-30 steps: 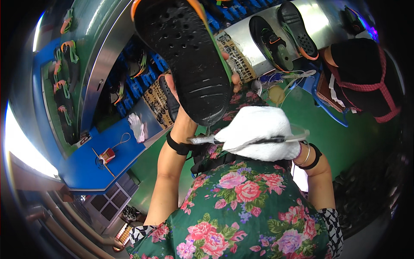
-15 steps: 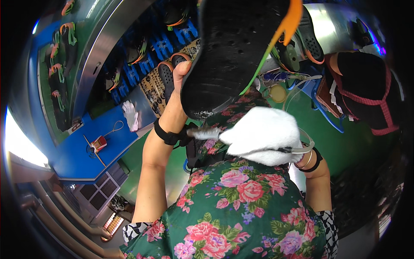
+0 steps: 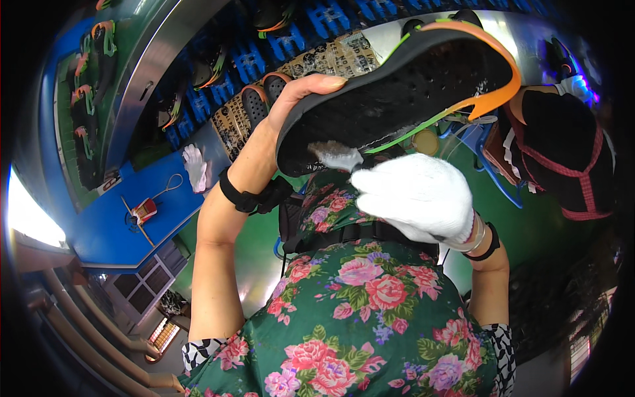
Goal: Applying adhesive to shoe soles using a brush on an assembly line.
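Observation:
My left hand (image 3: 291, 99) grips a black shoe sole (image 3: 390, 99) by its edge near the heel end, with the thumb on top and the other fingers hidden behind. Orange and green trim runs along the rim of the sole, which is tilted across in front of me. In a white knit glove, my right hand (image 3: 417, 195) is closed on a brush (image 3: 336, 156) with pale, wet-looking bristles. Its bristles lie against the heel end of the sole, and its handle is mostly hidden in the glove.
At left, a blue table (image 3: 99, 235) bears a white glove (image 3: 196, 169) and a small red-and-white item (image 3: 143, 210). Dark perforated clogs (image 3: 254, 106) stand beyond my left hand, near blue racks (image 3: 248, 63). A person in black with red checked straps (image 3: 582, 157) is at right.
The sole has swung down and its toe end has turned to the right. The brush has moved up from beside my left wrist onto the heel of the sole.

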Demonstrator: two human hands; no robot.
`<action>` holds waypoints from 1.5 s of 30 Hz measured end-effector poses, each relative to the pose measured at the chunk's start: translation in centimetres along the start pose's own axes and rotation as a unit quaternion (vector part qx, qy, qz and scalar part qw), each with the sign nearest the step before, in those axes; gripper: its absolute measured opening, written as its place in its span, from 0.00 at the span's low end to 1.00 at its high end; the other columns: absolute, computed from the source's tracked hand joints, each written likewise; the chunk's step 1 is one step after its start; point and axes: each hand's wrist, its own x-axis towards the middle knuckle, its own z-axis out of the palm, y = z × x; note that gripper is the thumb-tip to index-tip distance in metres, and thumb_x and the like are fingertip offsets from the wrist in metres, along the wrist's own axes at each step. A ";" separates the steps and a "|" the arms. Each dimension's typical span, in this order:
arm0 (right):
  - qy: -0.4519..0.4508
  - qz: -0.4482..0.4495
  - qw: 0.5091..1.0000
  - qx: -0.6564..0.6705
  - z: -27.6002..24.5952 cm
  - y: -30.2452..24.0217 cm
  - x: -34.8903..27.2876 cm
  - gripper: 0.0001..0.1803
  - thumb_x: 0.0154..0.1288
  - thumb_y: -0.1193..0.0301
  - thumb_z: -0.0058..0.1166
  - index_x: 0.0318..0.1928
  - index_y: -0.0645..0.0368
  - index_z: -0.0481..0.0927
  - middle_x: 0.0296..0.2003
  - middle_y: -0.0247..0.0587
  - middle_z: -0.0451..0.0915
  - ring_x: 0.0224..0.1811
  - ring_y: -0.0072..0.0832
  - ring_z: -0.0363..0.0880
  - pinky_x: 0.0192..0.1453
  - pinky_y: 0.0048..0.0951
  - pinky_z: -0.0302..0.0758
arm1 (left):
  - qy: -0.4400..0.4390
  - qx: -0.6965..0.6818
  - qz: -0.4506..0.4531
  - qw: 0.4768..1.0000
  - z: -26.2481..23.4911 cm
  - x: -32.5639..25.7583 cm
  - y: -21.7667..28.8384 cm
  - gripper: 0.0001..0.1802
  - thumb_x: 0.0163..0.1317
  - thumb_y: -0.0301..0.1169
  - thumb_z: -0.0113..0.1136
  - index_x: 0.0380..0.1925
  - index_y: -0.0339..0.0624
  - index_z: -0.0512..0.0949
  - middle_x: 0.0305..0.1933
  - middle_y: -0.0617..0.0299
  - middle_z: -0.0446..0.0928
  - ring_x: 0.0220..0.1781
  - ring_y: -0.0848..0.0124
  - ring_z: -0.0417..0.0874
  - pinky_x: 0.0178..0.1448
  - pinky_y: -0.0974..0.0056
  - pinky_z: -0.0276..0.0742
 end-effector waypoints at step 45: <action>0.107 0.208 0.962 0.137 -2.6 3.1 2.5 0.08 0.58 0.80 0.70 0.40 0.60 0.91 0.42 0.42 0.91 0.44 0.31 0.90 0.51 0.32 0.84 | 0.058 -0.342 0.112 0.931 -1.4 2.4 -2.4 0.43 0.73 0.61 0.44 0.74 0.37 0.67 0.67 0.41 0.77 0.59 0.28 0.80 0.63 0.32 0.76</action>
